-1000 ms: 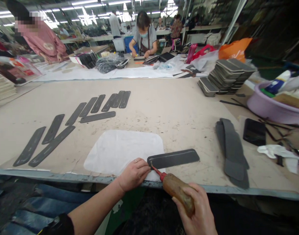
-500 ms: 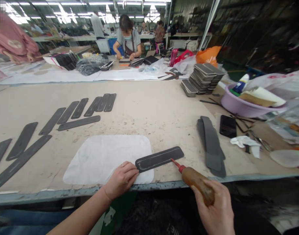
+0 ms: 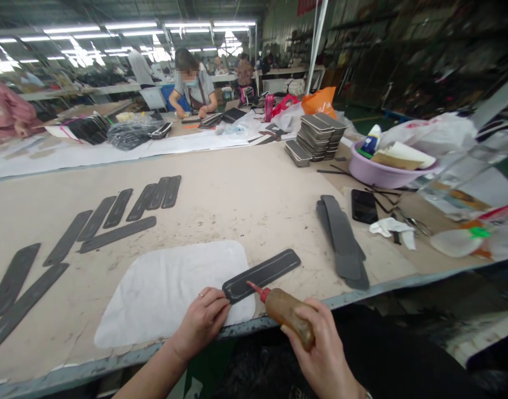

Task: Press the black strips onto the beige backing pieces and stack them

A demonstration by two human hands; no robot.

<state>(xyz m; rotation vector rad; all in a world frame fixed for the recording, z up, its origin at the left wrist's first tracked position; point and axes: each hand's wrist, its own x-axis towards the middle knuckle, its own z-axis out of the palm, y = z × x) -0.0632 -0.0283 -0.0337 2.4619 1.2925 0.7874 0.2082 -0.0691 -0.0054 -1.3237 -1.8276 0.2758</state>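
A long dark strip (image 3: 264, 272) with a pale line along its edge lies slanted, its left end over a white sheet (image 3: 166, 282). My left hand (image 3: 208, 316) pinches the strip's left end. In my right hand (image 3: 320, 338) is a brown bottle (image 3: 289, 315) with a red nozzle, whose tip is at the strip's surface near its left half. Several similar dark strips (image 3: 68, 237) are spread over the left of the table. To the right, a small pile of plain dark strips (image 3: 340, 241) lies overlapping.
A phone (image 3: 364, 206), a white cloth (image 3: 393, 228) and a purple basin (image 3: 376, 172) are on the right. Stacked dark pieces (image 3: 318, 136) stand farther back. A person (image 3: 193, 91) works across the table; another person's pink sleeve shows at far left. The table's front edge (image 3: 345, 299) runs below.
My right hand has moved the bottle left, its tip going from the strip's right part to its left half. The camera view has turned slightly. My left hand still holds the strip's left end.
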